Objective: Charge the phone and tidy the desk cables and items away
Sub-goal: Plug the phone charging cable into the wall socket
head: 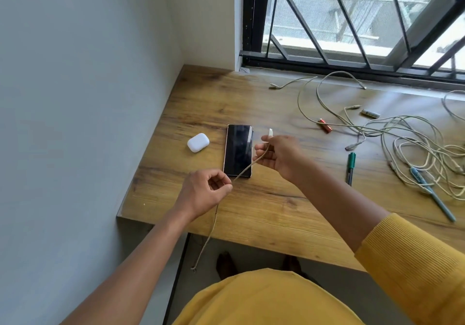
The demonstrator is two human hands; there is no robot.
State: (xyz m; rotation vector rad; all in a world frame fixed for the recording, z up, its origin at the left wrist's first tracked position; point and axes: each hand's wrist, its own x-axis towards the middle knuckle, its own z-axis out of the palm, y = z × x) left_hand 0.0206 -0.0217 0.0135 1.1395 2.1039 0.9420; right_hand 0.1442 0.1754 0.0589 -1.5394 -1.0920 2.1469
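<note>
Evidently the charging step is under way: the right hand [279, 156] is pinching the cable [247, 168] near its plug, just right of the phone [238, 149], while the left hand [205, 191], fingers curled, is pinching the cable lower down, just below the phone. Next, the plug probably needs aligning with the phone's port.

The phone [238, 150] is black, the earbud case [198, 142] white, the desk [264, 206] brown wood grain, the sleeve [412, 261] yellow.

Head view, looking down, near desk [251, 214]
</note>
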